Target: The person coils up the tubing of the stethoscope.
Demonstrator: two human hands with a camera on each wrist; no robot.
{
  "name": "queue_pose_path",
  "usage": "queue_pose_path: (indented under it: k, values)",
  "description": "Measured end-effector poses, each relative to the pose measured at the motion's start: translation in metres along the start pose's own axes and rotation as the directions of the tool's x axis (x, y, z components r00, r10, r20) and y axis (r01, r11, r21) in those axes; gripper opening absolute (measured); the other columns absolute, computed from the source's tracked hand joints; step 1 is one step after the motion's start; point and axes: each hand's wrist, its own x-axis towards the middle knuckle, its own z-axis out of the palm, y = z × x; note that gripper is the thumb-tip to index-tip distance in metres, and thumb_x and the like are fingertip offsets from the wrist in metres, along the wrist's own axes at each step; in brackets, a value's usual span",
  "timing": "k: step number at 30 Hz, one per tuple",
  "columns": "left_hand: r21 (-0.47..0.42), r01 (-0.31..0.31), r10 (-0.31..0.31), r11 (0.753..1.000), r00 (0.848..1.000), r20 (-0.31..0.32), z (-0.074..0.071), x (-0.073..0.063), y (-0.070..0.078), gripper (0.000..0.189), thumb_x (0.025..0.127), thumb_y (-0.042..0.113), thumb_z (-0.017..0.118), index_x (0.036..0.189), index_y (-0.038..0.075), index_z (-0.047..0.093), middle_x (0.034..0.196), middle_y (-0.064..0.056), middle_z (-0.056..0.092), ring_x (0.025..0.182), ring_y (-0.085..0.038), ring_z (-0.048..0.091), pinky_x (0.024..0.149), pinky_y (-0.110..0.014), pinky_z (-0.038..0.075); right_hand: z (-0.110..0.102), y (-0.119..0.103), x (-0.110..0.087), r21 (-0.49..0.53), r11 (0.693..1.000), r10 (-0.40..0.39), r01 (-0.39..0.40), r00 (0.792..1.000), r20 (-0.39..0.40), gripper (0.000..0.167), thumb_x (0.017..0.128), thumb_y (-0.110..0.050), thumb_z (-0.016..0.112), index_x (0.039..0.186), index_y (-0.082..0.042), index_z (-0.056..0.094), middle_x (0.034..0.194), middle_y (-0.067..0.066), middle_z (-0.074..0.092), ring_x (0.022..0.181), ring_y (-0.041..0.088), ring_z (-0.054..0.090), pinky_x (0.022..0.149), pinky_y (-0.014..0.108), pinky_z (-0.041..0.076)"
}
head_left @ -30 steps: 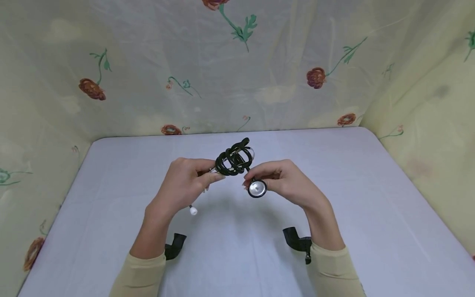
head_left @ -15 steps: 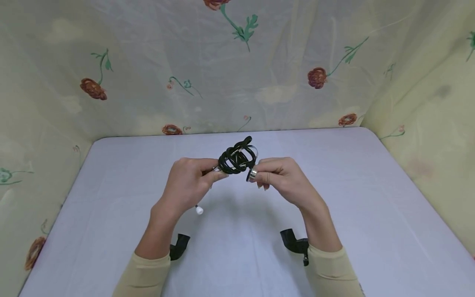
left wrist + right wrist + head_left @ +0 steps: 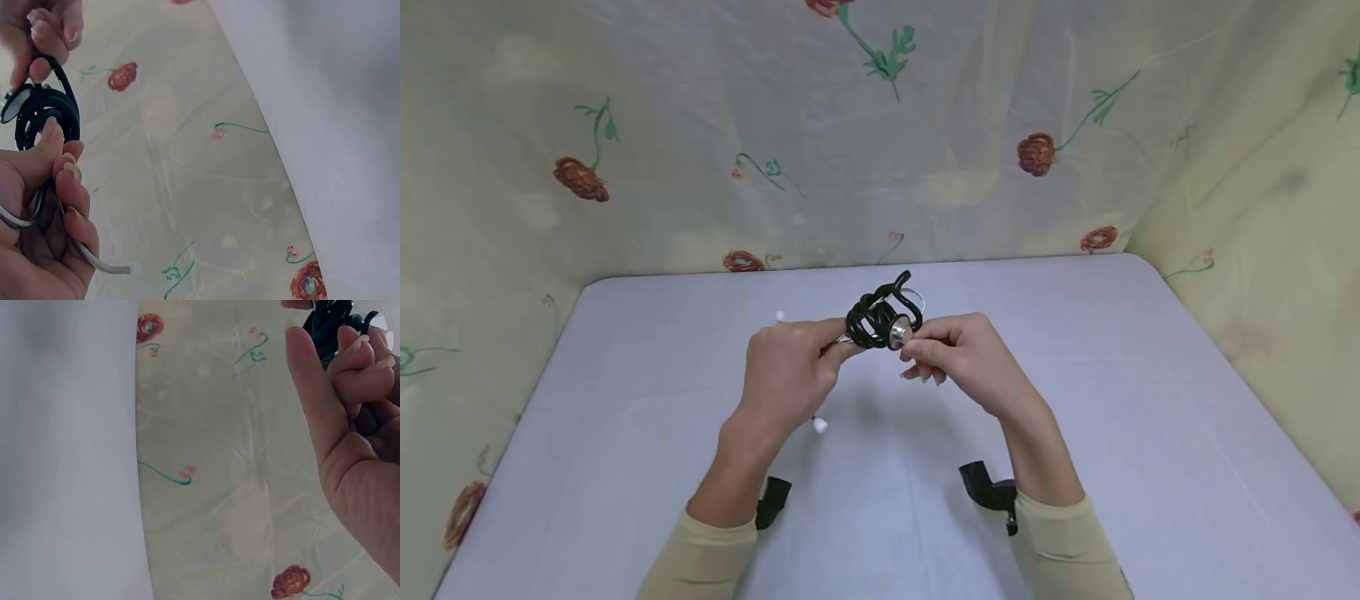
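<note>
A stethoscope point(image 3: 867, 327) with its black tubing wound into a coil is held up over the white table. My left hand point(image 3: 786, 367) grips its metal ear tubes point(image 3: 87, 255) just below the coil, thumb pressed along them. White ear tips point(image 3: 820, 425) stick out on either side of that hand. At the coil's right side my right hand point(image 3: 962, 354) pinches the stethoscope by its round metal chest piece point(image 3: 900, 332). In the left wrist view the chest piece's flat disc point(image 3: 16, 104) lies against the coiled tubing. A loop of tubing point(image 3: 904, 283) stands up at the top.
The table point(image 3: 647, 400) is covered with a white cloth. Behind it and at both sides hangs a pale curtain point(image 3: 880, 183) printed with red flowers. Black wrist-camera mounts point(image 3: 988, 492) show beside both forearms.
My right hand has turned the chest piece over and brought it up and left against the coil. My left hand has moved slightly right with the coil, and a second ear tip now shows.
</note>
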Motion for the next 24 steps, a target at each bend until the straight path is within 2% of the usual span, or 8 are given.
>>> queue_pose_path:
  k: [5,10,15,20,24]
  values:
    - [0.075,-0.026,0.030,0.997,0.998,-0.046,0.004,0.000,0.003,0.009,0.085,0.026,0.079,0.088,0.018,0.078,0.058,0.005,0.067,0.044,-0.007,0.050,0.043,-0.023,0.029,0.002,-0.001,0.002,0.108,0.993,0.053,-0.052,0.999,-0.006,0.021,0.096,-0.010,0.063,0.089,0.007,0.072,0.063,0.005,0.061,0.055,0.013,0.063,0.065,0.033,0.059]
    - [0.149,-0.096,0.113,0.984,0.988,-0.109,0.007,0.000,0.004,0.014,0.084,0.024,0.080,0.096,0.016,0.078,0.063,0.004,0.072,0.046,-0.010,0.060,0.041,-0.021,0.029,0.003,-0.003,0.002,0.221,0.969,0.113,-0.106,0.993,-0.020,0.025,0.096,-0.009,0.062,0.084,0.012,0.067,0.068,0.005,0.064,0.050,0.010,0.055,0.071,0.043,0.061]
    - [0.195,-0.148,0.178,0.970,0.972,-0.150,0.011,-0.001,0.005,0.012,0.083,0.024,0.081,0.091,0.016,0.077,0.059,0.005,0.069,0.044,-0.010,0.060,0.038,-0.022,0.027,0.001,-0.004,0.002,0.238,0.958,0.172,-0.159,0.984,-0.036,0.027,0.096,-0.011,0.064,0.086,0.014,0.066,0.061,0.003,0.064,0.051,0.011,0.062,0.065,0.035,0.060]
    - [0.241,-0.173,0.219,0.955,0.959,-0.178,0.014,-0.001,0.009,0.011,0.083,0.023,0.081,0.085,0.014,0.074,0.055,0.005,0.066,0.043,-0.011,0.058,0.037,-0.023,0.029,0.001,-0.005,0.003,0.234,0.956,0.216,-0.178,0.966,-0.145,0.028,0.095,-0.014,0.066,0.085,0.012,0.065,0.055,0.002,0.063,0.048,0.012,0.063,0.056,0.029,0.058]
    - [0.252,-0.169,0.222,0.953,0.955,-0.199,0.014,-0.001,0.013,0.012,0.083,0.024,0.082,0.084,0.015,0.073,0.056,0.005,0.067,0.043,-0.012,0.060,0.037,-0.024,0.029,0.003,-0.007,0.002,0.239,0.959,0.204,-0.150,0.954,-0.221,0.027,0.094,-0.014,0.067,0.085,0.012,0.067,0.055,0.001,0.063,0.045,0.011,0.061,0.053,0.028,0.057]
